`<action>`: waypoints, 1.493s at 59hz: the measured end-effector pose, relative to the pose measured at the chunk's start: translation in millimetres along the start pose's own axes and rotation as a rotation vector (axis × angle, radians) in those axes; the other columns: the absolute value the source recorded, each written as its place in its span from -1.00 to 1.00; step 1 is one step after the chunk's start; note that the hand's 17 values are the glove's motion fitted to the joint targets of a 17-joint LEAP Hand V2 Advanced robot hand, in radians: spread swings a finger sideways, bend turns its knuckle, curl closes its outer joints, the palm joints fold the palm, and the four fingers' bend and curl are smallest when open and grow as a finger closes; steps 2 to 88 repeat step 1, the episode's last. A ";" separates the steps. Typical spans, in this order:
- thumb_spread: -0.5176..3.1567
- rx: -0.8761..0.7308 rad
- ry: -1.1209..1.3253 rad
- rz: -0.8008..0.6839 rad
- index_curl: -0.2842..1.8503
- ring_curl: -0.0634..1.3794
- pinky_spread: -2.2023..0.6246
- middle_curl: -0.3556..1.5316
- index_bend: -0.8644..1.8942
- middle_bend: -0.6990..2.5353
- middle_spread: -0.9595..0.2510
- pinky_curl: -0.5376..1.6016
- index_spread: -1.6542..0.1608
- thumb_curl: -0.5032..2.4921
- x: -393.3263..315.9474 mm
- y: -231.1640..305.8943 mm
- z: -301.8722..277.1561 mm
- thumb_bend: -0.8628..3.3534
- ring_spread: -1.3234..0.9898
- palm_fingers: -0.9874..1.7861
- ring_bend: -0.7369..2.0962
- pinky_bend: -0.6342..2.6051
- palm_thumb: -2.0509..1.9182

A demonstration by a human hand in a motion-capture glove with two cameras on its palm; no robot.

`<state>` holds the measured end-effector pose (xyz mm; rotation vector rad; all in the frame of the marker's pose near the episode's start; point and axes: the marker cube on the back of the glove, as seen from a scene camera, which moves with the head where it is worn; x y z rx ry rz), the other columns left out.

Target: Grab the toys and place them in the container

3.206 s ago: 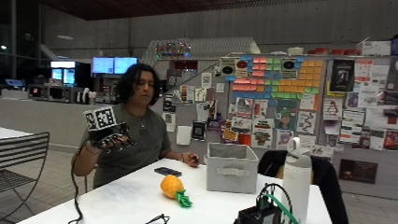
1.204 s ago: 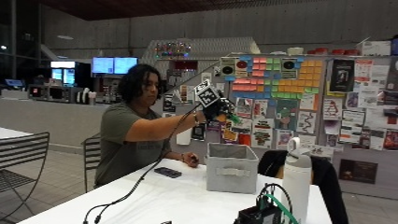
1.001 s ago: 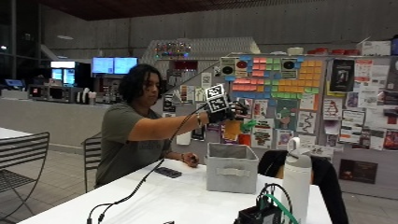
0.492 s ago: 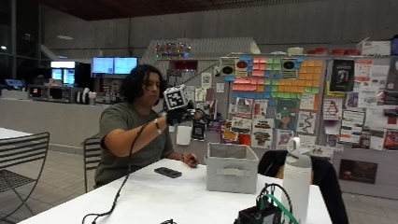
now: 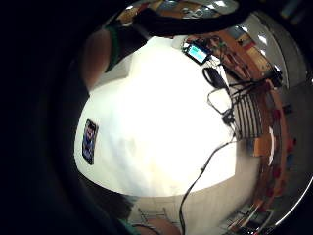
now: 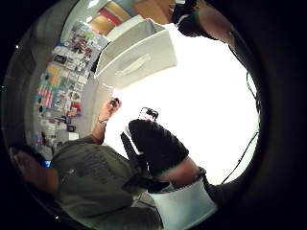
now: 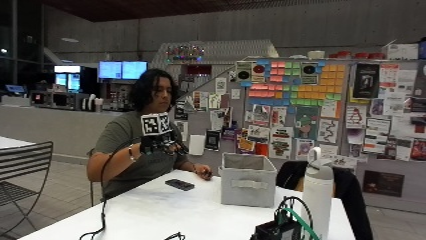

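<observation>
While outside view hides it, phone [image 5: 90, 141] screen lit

— What's on that white table [image 7: 166, 210]?
— A small black phone [image 7: 180, 184] lies flat, below the raised hand. A tall white bottle [image 7: 318, 196] stands far off from it, at the other end.
— And behind?
— A board of coloured sticky notes [image 7: 296, 82], plus a metal chair [image 7: 23, 172].

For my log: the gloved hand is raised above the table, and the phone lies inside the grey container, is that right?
Not quite: the phone lies on the white table, beside the grey container, as the outside view shows. The gloved hand is raised above the table.
</observation>
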<state>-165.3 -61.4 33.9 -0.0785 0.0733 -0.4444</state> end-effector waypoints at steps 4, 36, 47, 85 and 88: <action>-0.09 -0.001 0.000 -0.001 -0.19 -0.47 0.54 -0.12 -0.12 -0.38 0.33 -0.24 0.31 -0.50 0.5 0.4 0.5 -0.62 -0.04 -0.22 -0.11 -0.11 -0.01; -0.09 -0.001 0.000 -0.001 -0.19 -0.47 0.54 -0.12 -0.12 -0.38 0.33 -0.24 0.31 -0.50 0.5 0.4 0.5 -0.62 -0.04 -0.22 -0.11 -0.11 -0.01; -0.09 -0.001 0.000 -0.001 -0.19 -0.47 0.54 -0.12 -0.12 -0.38 0.33 -0.24 0.31 -0.50 0.5 0.4 0.5 -0.62 -0.04 -0.22 -0.11 -0.11 -0.01; -0.09 -0.001 0.000 -0.001 -0.19 -0.47 0.54 -0.12 -0.12 -0.38 0.33 -0.24 0.31 -0.50 0.5 0.4 0.5 -0.62 -0.04 -0.22 -0.11 -0.11 -0.01; -0.09 -0.001 0.000 -0.001 -0.19 -0.47 0.54 -0.12 -0.12 -0.38 0.33 -0.24 0.31 -0.50 0.5 0.4 0.5 -0.62 -0.04 -0.22 -0.11 -0.11 -0.01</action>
